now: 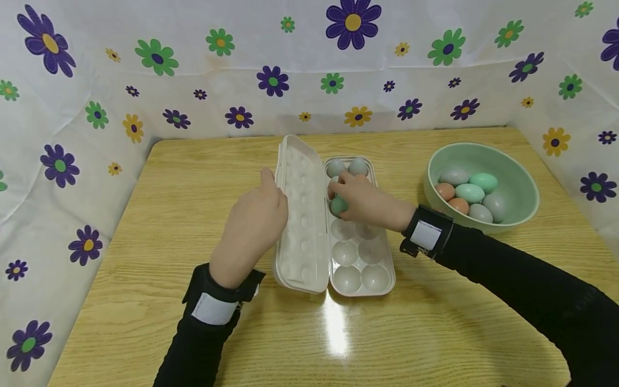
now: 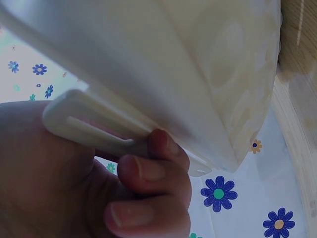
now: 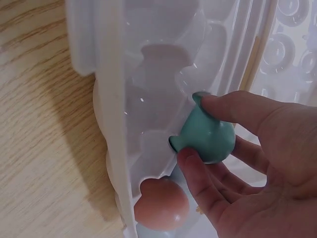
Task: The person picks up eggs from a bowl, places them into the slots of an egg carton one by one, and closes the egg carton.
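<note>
A white plastic egg carton (image 1: 359, 261) stands with its lid (image 1: 304, 215) tilted up on the left. My left hand (image 1: 253, 220) grips the lid's outer edge; in the left wrist view its fingers curl at a slotted tab (image 2: 94, 126). My right hand (image 1: 365, 199) pinches a green egg (image 1: 338, 206) between thumb and fingers, over a cup on the lid side. Pale grey eggs (image 1: 358, 166) sit in the far cups. Beside the green one, a brown egg (image 3: 163, 204) lies in a cup in the right wrist view. The nearer cups hold no eggs.
To the right, a light green bowl (image 1: 524, 188) holds several grey, brown and mint eggs (image 1: 469, 193). The wooden table (image 1: 203, 177) is bordered behind and at the sides by a flowered cloth (image 1: 193, 48).
</note>
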The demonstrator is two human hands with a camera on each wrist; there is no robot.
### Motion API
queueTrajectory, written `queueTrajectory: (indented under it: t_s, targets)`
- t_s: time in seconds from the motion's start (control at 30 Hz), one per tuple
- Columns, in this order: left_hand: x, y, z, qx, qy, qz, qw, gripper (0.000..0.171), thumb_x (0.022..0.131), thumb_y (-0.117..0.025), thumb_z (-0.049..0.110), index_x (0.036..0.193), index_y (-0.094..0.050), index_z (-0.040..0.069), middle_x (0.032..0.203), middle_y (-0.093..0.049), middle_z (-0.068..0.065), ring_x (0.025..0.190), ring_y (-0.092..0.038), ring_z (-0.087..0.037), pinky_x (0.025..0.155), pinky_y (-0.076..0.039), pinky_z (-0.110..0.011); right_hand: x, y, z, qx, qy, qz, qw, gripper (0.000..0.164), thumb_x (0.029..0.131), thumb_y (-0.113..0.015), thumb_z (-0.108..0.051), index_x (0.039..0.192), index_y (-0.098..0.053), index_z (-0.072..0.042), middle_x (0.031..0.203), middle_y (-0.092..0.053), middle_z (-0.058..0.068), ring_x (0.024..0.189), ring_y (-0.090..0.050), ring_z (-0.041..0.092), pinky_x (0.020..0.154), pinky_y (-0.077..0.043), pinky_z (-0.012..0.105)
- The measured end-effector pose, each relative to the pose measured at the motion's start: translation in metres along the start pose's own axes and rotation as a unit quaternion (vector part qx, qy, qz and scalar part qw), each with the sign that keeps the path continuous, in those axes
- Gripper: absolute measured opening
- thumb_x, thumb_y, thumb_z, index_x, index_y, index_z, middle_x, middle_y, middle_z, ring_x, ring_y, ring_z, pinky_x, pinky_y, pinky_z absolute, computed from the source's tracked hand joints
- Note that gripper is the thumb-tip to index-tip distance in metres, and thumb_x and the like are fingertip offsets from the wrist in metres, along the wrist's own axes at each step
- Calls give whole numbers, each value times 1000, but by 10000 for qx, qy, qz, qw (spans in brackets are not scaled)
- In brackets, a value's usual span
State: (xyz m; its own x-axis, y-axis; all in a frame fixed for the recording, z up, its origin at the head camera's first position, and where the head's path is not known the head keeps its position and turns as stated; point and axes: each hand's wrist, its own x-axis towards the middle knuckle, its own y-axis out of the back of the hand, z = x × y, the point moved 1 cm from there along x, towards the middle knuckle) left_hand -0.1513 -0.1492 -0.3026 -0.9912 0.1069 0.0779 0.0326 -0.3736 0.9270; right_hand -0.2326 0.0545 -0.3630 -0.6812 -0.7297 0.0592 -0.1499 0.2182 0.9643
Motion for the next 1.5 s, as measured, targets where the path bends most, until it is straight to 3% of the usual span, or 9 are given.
queueTrajectory:
  t_s: [0.3, 0.53, 0.73, 1.23, 1.5]
  targets:
    - [0, 1, 2, 53, -26, -1, 10000, 40, 97, -26, 18, 123, -30, -12, 55, -46, -6, 40, -44, -17, 33, -31, -28, 0, -3, -3, -357, -47, -203, 9991, 32, 76, -73, -19, 104, -59, -13, 104, -51, 6, 88, -49, 22, 82, -39, 39]
    - [-1, 0, 2, 77, -74, 33, 9999, 37, 97, -27, 18, 120, -32, -11, 54, -45, -6, 39, -43, -17, 33, -30, -28, -2, -6, -5, -282, -163, -283, 9991, 36, 75, -75, -17, 107, -58, -13, 105, -47, 4, 87, -48, 17, 78, -45, 31]
    - [-1, -1, 2, 46, -52, 41, 10000, 34, 97, -27, 18, 116, -34, -9, 55, -46, -7, 39, -44, -18, 33, -31, -29, -3, -6, -7, -240, -149, -225, 9993, 37, 74, -75, -15, 106, -57, -12, 103, -48, 4, 86, -48, 17, 78, -45, 30]
    - [-2, -2, 1, 49, 19, -68, 10000, 44, 97, -27, 19, 128, -28, -12, 56, -47, -8, 41, -46, -18, 34, -33, -30, -5, -6, -8, -222, -136, -182, 9995, 37, 75, -75, -15, 108, -58, -11, 105, -49, 5, 90, -47, 16, 80, -44, 30]
    - [-1, -2, 1, 58, -127, 123, 9998, 37, 97, -27, 18, 120, -33, -10, 55, -45, -7, 40, -44, -18, 33, -32, -30, -5, -7, -5, 29, -218, -192, 9996, 39, 75, -75, -15, 109, -57, -11, 106, -47, 6, 91, -47, 16, 80, -45, 29]
